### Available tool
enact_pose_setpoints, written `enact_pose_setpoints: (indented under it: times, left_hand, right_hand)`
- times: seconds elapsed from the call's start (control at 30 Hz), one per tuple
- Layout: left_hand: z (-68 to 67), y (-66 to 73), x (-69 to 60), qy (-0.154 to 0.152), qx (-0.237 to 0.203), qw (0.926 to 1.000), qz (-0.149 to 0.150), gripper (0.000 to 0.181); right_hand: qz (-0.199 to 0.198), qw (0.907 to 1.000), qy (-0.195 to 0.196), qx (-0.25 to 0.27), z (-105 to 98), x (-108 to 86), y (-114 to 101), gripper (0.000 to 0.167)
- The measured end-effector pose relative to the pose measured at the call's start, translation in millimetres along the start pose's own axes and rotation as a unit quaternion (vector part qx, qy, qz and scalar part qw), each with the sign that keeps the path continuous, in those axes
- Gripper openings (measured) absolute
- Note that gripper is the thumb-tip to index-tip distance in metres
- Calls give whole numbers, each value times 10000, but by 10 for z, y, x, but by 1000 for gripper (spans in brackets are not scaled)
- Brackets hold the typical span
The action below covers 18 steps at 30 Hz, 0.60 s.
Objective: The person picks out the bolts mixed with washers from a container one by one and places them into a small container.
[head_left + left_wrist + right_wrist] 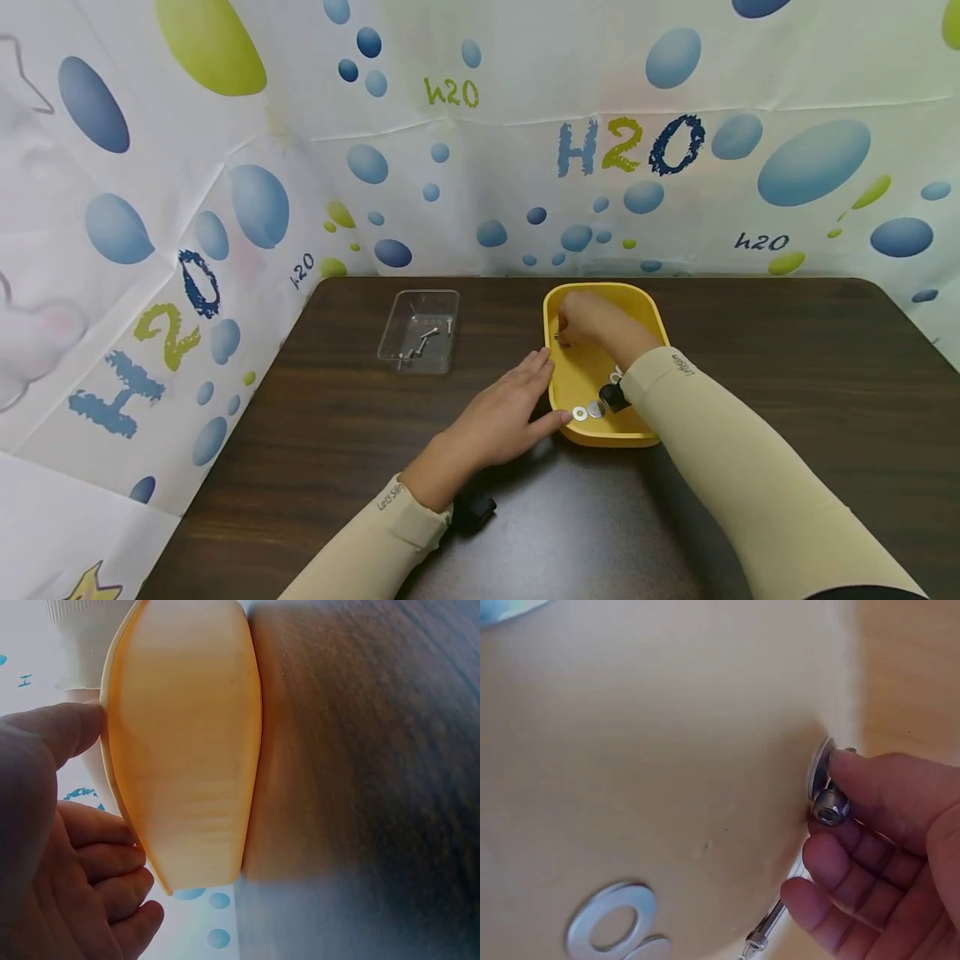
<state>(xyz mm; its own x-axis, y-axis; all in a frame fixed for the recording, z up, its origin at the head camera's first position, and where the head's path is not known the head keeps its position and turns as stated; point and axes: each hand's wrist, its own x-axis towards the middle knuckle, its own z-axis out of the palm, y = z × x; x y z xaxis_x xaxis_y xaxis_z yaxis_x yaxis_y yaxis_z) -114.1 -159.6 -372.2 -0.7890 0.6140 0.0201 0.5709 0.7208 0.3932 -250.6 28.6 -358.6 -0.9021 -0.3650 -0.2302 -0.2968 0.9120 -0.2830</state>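
My right hand (588, 319) reaches into the yellow bin (581, 371) by its left wall. Its thumb and fingers pinch a small socket-head screw (831, 808), and a metal washer (820, 769) stands on edge against the screw and thumb tip. Below the fingers lies another screw (757, 939). Outside the bin, my left hand (504, 412) touches the near-left rim with extended fingers and thumb. In the left wrist view, the thumb and fingertips meet the rim (112, 761). Several flat washers (580, 413) lie at the bin's near end, partly hidden by the right sleeve.
A clear plastic box (447, 360) holding several screws (423, 343) stands left of the bin on the dark wooden table (330, 417). Behind the table and along its left side hangs a white sheet (517, 175) printed with blue and green drops.
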Motion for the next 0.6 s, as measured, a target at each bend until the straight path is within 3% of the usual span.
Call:
enact_pose_setpoints:
  times: [0.13,0.33,0.6]
  left_hand:
    - [4,-7,13,6,-10,10000,0,80]
    - [2,-5,26,-1,12,10000,-28,80]
    - [-3,3,36,-16,1,10000,-56,80]
  right_hand:
    - [-36,10000,-31,50,-9,-6,15,17]
    - [-59,9998,-22,208,-26,-27,49,39]
    - [-251,9980,376,446,-54,-43,109,13]
